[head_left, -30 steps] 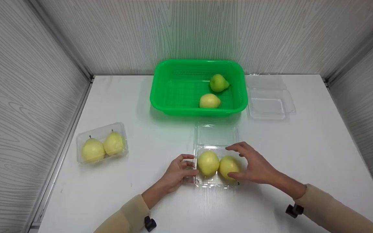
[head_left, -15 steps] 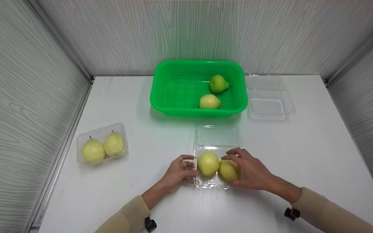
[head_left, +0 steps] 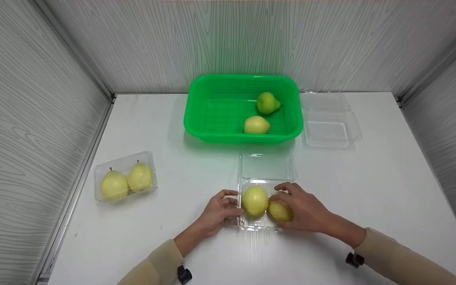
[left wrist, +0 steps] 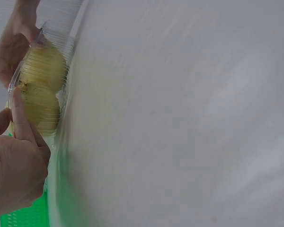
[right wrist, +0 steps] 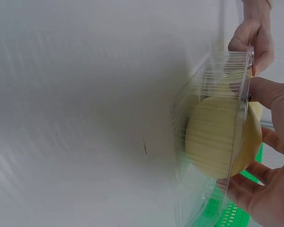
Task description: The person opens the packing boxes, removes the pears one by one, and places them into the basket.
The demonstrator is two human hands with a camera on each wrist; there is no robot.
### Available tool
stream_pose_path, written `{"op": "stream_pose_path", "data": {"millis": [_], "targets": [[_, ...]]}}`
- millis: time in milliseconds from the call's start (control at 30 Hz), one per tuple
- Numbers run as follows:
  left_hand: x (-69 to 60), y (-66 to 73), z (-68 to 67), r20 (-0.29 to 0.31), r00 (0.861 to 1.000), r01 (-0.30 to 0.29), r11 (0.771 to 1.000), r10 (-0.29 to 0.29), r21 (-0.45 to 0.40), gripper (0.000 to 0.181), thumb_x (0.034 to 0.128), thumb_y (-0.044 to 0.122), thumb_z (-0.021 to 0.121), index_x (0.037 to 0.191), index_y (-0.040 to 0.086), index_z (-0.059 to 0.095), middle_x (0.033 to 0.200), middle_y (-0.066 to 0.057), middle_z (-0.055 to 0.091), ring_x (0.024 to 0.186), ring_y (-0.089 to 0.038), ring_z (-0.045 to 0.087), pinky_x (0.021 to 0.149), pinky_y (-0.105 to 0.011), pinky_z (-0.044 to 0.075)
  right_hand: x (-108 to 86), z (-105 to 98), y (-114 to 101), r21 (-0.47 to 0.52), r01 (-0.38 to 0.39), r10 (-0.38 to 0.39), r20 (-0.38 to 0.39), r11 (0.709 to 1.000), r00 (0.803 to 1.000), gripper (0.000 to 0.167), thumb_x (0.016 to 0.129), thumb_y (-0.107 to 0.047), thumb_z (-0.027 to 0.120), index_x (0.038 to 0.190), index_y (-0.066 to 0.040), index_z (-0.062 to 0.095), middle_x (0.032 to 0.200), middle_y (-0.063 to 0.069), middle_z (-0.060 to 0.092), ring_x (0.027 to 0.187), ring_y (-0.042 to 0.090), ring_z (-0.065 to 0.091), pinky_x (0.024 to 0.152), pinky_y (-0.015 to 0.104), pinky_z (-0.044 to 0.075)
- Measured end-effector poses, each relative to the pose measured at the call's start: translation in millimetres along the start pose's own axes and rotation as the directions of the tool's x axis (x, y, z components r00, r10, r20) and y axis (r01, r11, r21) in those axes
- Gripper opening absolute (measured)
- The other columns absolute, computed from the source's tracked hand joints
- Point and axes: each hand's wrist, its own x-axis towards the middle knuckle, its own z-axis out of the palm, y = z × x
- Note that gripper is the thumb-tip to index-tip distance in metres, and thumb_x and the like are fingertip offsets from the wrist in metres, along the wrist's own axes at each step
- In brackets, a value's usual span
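In the head view, a clear plastic clamshell box (head_left: pixel 247 226) lies with its lid (head_left: pixel 266 166) folded back. Two yellow-green pears sit inside it, a left pear (head_left: pixel 255 201) and a right pear (head_left: pixel 280 210). My left hand (head_left: pixel 217 213) grips the box's left wall, thumb over the rim and fingers along the outside. My right hand (head_left: pixel 307 208) curls round the right pear, hiding its right side. In the right wrist view, that pear (right wrist: pixel 215 137) shows through the ribbed wall, with the right thumb (right wrist: pixel 270 92) at the rim.
Behind the box stands a green basket (head_left: pixel 244 137) holding a green pear (head_left: pixel 267 103) and a paler pear (head_left: pixel 256 125). At its right lies another opened clear box (head_left: pixel 327 134). A closed box (head_left: pixel 98 174) with two pears is at the left.
My right hand has moved slightly left and down, its fingers closing round the right pear, which has shifted a little. My left hand has stayed at the box's wall.
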Motion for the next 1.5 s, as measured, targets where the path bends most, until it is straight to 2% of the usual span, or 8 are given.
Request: {"op": "stream_pose_path", "data": {"millis": [267,467,733,967,1133,1333,1500], "targets": [[-0.5,-0.5,1.2,-0.002,1.0,-0.005,1.0,0.005,0.0,0.059,0.0884,-0.003,0.076,0.139,0.003,0.045,0.102,0.0,0.064,0.086,-0.012,0.07,0.067,-0.027,0.065,8.4,-8,-1,-0.031,-0.007,0.011,0.121,0.999,0.993,0.053,0.073,-0.034,0.094,0.12,-0.026,0.07,0.135,0.007,0.062,0.121,0.027,0.062,0.075,0.041,0.063],[-0.8,-0.6,1.2,-0.004,1.0,0.001,1.0,-0.001,-0.006,0.059,0.0883,-0.003,0.076,0.139,0.004,0.046,0.102,0.001,0.063,0.086,-0.011,0.069,0.066,-0.026,0.065,13.1,-11,-3,-0.067,0.018,-0.006,0.169,0.998,0.986,0.055,0.074,-0.032,0.094,0.121,-0.023,0.068,0.133,0.008,0.063,0.117,0.029,0.062,0.07,0.043,0.063],[1.1,-1.4,1.1,0.013,1.0,-0.002,1.0,0.002,0.004,0.061,0.0888,-0.001,0.075,0.141,0.004,0.043,0.104,0.001,0.062,0.087,-0.011,0.069,0.068,-0.026,0.064,11.5,-5,2,-0.096,0.047,-0.034,0.132,0.994,0.991,0.054,0.074,-0.034,0.094,0.12,-0.023,0.067,0.131,0.008,0.065,0.117,0.029,0.065,0.069,0.042,0.064],[0.9,-1.7,1.4,0.005,1.0,-0.004,1.0,0.004,0.0,0.06,0.0885,-0.001,0.075,0.14,0.003,0.044,0.104,0.0,0.063,0.086,-0.013,0.07,0.066,-0.027,0.065,10.9,-7,3,-0.081,0.04,-0.028,0.138,0.996,0.99,0.05,0.077,-0.035,0.089,0.121,-0.024,0.068,0.136,0.008,0.066,0.124,0.029,0.064,0.072,0.042,0.063],[0.4,-1.9,2.5,0.003,1.0,-0.004,1.0,0.004,0.001,0.06,0.0885,-0.002,0.075,0.14,0.003,0.044,0.104,0.0,0.064,0.086,-0.012,0.07,0.066,-0.027,0.065,10.9,-8,4,-0.101,0.07,-0.055,0.141,0.992,0.989,0.049,0.078,-0.035,0.088,0.121,-0.024,0.067,0.136,0.006,0.067,0.126,0.028,0.064,0.071,0.042,0.063],[0.0,-2.1,1.9,-0.002,1.0,0.0,1.0,0.0,0.002,0.059,0.0888,-0.002,0.075,0.139,0.003,0.045,0.102,0.0,0.063,0.085,-0.013,0.07,0.066,-0.027,0.065,9.9,-13,3,-0.131,0.12,-0.109,0.088,0.984,0.99,0.05,0.076,-0.036,0.09,0.119,-0.022,0.068,0.133,0.005,0.068,0.12,0.026,0.065,0.069,0.039,0.063],[0.1,-2.2,1.4,-0.002,1.0,0.002,1.0,-0.002,-0.004,0.059,0.089,-0.002,0.075,0.139,0.004,0.044,0.102,0.0,0.063,0.084,-0.014,0.07,0.066,-0.027,0.065,11.7,-24,1,-0.153,0.137,-0.132,0.044,0.979,0.99,0.056,0.071,-0.03,0.092,0.121,-0.021,0.067,0.136,0.005,0.067,0.121,0.027,0.065,0.07,0.04,0.064]]}}
